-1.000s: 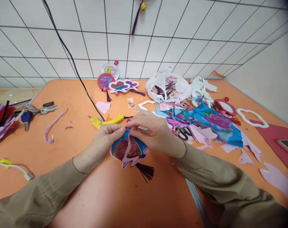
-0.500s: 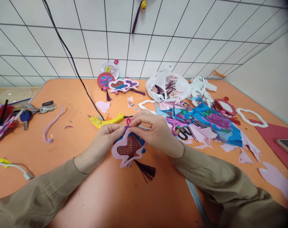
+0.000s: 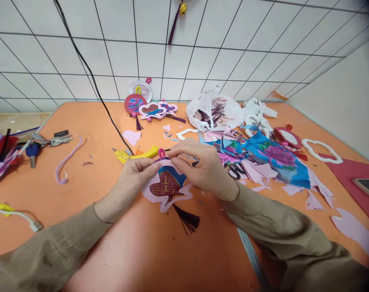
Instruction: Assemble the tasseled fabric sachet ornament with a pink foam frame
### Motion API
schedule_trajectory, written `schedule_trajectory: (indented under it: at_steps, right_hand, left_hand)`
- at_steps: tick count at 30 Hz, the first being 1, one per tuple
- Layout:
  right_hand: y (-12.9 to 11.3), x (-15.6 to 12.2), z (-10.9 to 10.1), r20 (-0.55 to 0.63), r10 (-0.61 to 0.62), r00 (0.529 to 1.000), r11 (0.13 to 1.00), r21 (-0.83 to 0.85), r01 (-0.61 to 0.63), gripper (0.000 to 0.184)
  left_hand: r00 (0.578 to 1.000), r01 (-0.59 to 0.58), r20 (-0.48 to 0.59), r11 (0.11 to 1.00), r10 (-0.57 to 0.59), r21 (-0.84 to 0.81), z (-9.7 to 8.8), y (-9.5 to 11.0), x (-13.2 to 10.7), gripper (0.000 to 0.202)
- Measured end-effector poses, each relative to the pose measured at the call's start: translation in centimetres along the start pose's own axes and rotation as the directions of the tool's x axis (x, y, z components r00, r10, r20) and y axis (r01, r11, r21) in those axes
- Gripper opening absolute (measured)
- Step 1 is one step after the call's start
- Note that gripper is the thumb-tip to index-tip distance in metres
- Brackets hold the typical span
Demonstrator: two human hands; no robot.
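Both hands meet over the orange table around a cloud-shaped ornament (image 3: 167,185) with a pink paper rim and a patterned brown and blue centre. A dark tassel (image 3: 187,219) hangs from its lower edge and a pink loop (image 3: 162,153) stands at its top. My left hand (image 3: 137,172) pinches the upper left edge between thumb and fingers. On the upper right edge my right hand (image 3: 199,164) is closed, thumb and fingers pressed on the rim. Just behind the hands lies a yellow glue gun (image 3: 135,154), its black cord (image 3: 93,77) running up to the left.
Finished-looking ornaments (image 3: 154,108) lie at the back. A white plastic bag (image 3: 214,109), blue floral fabric (image 3: 277,156) and pink paper scraps (image 3: 257,170) spread at right. Keys (image 3: 58,140), a fuzzy pink stem (image 3: 69,160) and a white cable (image 3: 23,217) are at left.
The ornament has tilted and opened out flatter, so more of its patterned centre shows. My right hand has shifted slightly right along the rim.
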State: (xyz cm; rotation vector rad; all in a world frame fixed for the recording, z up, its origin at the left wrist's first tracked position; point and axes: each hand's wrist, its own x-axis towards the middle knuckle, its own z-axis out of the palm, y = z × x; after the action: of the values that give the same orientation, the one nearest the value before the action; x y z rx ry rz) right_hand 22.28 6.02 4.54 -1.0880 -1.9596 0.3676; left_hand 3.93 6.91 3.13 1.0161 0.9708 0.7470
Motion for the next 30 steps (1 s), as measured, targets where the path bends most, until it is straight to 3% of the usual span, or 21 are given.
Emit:
schedule_trajectory:
  at_steps: [6,12,18,22,30]
  right_hand:
    - [0.4,0.6,-0.5,0.105,0.196,0.975,0.976,0.079,-0.205,0.008]
    - [0.9,0.6,0.2,0.171,0.279,0.945,0.941,0.146,-0.304,0.019]
    - [1.2,0.3,0.9,0.204,0.399,0.894,0.831,0.331,-0.446,0.017]
    - [1.5,0.2,1.3,0.212,0.441,0.872,0.761,0.428,-0.488,0.019]
    - [1.3,0.1,1.7,0.212,0.463,0.861,0.721,0.474,-0.505,0.022]
  left_hand:
    - [1.0,-0.023,0.005,1.0,0.023,0.005,-0.2,0.0,0.0,0.031]
    - [1.0,-0.004,0.029,1.0,0.004,-0.016,-0.4,-0.2,0.0,0.032]
    - [1.0,0.003,0.024,0.998,-0.002,-0.058,-0.3,-0.5,0.0,0.034]
    - [0.999,-0.03,0.023,0.992,0.033,-0.125,-0.1,-0.4,0.0,0.038]
    - [0.998,-0.049,0.036,0.995,0.052,-0.085,0.3,-0.6,0.0,0.025]
